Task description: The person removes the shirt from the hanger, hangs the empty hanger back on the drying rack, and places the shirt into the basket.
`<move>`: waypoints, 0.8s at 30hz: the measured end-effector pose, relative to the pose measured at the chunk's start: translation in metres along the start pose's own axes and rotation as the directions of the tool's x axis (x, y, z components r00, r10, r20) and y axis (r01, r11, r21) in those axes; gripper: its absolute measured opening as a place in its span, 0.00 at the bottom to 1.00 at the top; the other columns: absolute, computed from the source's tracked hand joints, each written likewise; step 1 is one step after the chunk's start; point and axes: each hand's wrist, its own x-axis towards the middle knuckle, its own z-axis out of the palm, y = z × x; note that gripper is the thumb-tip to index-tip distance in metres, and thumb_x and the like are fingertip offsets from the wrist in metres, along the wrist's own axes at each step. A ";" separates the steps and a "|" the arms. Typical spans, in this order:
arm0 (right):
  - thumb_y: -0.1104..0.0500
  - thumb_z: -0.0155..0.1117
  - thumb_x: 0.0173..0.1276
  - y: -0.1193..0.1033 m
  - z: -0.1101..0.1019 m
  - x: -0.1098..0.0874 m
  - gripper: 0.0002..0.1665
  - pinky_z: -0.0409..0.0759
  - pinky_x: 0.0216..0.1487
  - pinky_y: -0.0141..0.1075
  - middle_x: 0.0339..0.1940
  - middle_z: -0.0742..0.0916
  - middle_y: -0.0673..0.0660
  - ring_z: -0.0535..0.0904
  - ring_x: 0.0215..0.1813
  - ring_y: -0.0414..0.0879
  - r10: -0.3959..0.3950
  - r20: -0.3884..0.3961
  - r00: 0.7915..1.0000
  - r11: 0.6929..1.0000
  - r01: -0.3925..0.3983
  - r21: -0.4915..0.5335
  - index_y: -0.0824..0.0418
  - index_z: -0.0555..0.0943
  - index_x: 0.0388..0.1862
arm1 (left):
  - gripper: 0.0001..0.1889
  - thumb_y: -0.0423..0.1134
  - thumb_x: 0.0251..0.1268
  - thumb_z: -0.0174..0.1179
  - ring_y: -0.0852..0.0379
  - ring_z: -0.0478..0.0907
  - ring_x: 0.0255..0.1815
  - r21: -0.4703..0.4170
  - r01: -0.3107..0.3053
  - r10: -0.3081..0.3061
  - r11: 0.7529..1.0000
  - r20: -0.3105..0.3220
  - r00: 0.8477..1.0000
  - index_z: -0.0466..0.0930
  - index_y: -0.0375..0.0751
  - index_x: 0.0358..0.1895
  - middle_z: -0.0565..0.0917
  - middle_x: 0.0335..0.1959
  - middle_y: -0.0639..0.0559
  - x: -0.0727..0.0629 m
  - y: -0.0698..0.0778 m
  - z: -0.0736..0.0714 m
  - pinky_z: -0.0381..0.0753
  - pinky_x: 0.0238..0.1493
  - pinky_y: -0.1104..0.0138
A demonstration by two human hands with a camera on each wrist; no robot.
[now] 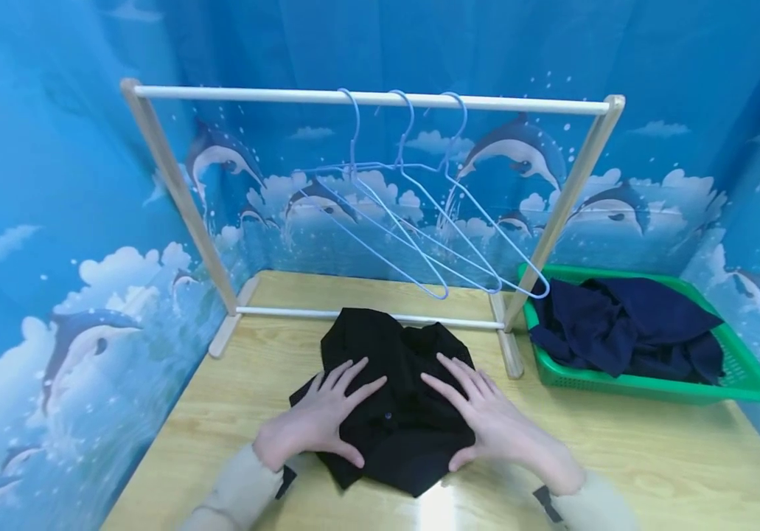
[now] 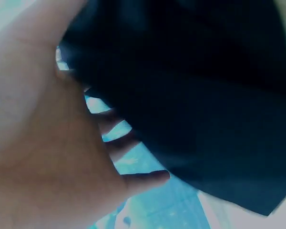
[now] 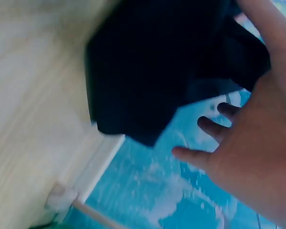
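A crumpled black garment [image 1: 413,450] with a small button lies on the table in front of the rack. My left hand [image 1: 316,417] is spread at its left side, fingers apart and pointing forward. At the right side, my right hand [image 1: 495,420] is spread in the same way. The left wrist view has the dark cloth [image 2: 195,105] beside my palm and fingers. In the right wrist view the cloth [image 3: 138,71] hangs past my extended fingertips [image 3: 186,153]. Whether the fingers touch the cloth or hover just over it, I cannot tell.
Three blue wire hangers [image 1: 413,173] hang from the top bar of a white-and-wood rack [image 1: 247,94] behind the garment. A green basket [image 1: 625,387] holding dark navy cloth [image 1: 632,324] stands at the right. A dolphin-patterned blue curtain [image 1: 380,44] surrounds the wooden table [image 1: 625,472].
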 end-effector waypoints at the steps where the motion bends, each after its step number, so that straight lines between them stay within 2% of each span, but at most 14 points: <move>1: 0.34 0.85 0.35 -0.001 0.002 0.002 0.80 0.62 0.67 0.71 0.84 0.49 0.62 0.52 0.80 0.68 0.005 0.036 0.999 1.000 -0.005 -0.006 0.48 0.50 0.84 | 0.61 0.62 0.41 0.79 0.31 0.50 0.79 0.016 0.008 -0.008 1.000 0.003 1.000 0.55 0.52 0.81 0.48 0.82 0.37 0.001 -0.001 0.002 0.59 0.65 0.28; 4: 0.34 0.86 0.33 0.000 0.009 0.010 0.82 0.61 0.66 0.74 0.84 0.47 0.63 0.48 0.81 0.69 0.031 0.086 0.996 0.996 -0.023 -0.082 0.47 0.49 0.84 | 0.65 0.61 0.36 0.82 0.30 0.50 0.79 0.062 0.024 -0.021 0.998 -0.048 0.999 0.54 0.49 0.81 0.48 0.81 0.35 0.010 -0.008 0.007 0.60 0.65 0.28; 7: 0.34 0.88 0.32 0.005 0.014 0.020 0.82 0.62 0.63 0.76 0.83 0.50 0.65 0.50 0.80 0.70 0.045 0.077 0.996 0.987 -0.032 -0.158 0.50 0.51 0.83 | 0.71 0.62 0.31 0.83 0.29 0.49 0.79 0.093 0.065 -0.055 0.994 -0.100 0.993 0.51 0.47 0.82 0.48 0.81 0.33 0.020 -0.017 0.008 0.59 0.66 0.28; 9: 0.34 0.88 0.31 0.011 0.015 0.025 0.82 0.63 0.61 0.77 0.83 0.51 0.66 0.50 0.80 0.71 0.051 0.073 0.996 0.984 -0.037 -0.176 0.51 0.53 0.83 | 0.73 0.63 0.29 0.84 0.28 0.48 0.79 0.083 0.091 -0.082 0.992 -0.105 0.991 0.48 0.46 0.82 0.47 0.81 0.31 0.027 -0.024 0.005 0.57 0.66 0.28; 14: 0.34 0.88 0.32 0.030 0.014 0.038 0.82 0.62 0.58 0.80 0.83 0.49 0.67 0.48 0.80 0.73 0.076 0.105 0.992 0.987 -0.060 -0.148 0.51 0.51 0.83 | 0.74 0.62 0.29 0.84 0.24 0.47 0.78 0.042 0.122 -0.120 0.992 -0.034 0.992 0.46 0.47 0.82 0.45 0.80 0.28 0.047 -0.041 -0.005 0.52 0.67 0.26; 19: 0.33 0.86 0.34 0.041 0.016 0.054 0.82 0.60 0.57 0.81 0.83 0.48 0.67 0.48 0.80 0.72 0.106 0.170 0.980 0.991 -0.089 -0.104 0.52 0.50 0.83 | 0.73 0.63 0.31 0.84 0.26 0.50 0.78 0.033 0.130 -0.132 0.991 0.057 0.990 0.45 0.49 0.83 0.47 0.80 0.28 0.064 -0.054 -0.004 0.48 0.70 0.28; 24: 0.35 0.86 0.38 0.049 0.023 0.066 0.80 0.67 0.57 0.76 0.82 0.47 0.71 0.51 0.78 0.76 0.102 0.218 0.971 0.994 -0.107 0.011 0.55 0.49 0.83 | 0.69 0.64 0.33 0.83 0.29 0.59 0.75 0.033 0.157 -0.160 0.987 0.101 0.982 0.49 0.49 0.81 0.58 0.76 0.30 0.075 -0.054 -0.002 0.57 0.70 0.34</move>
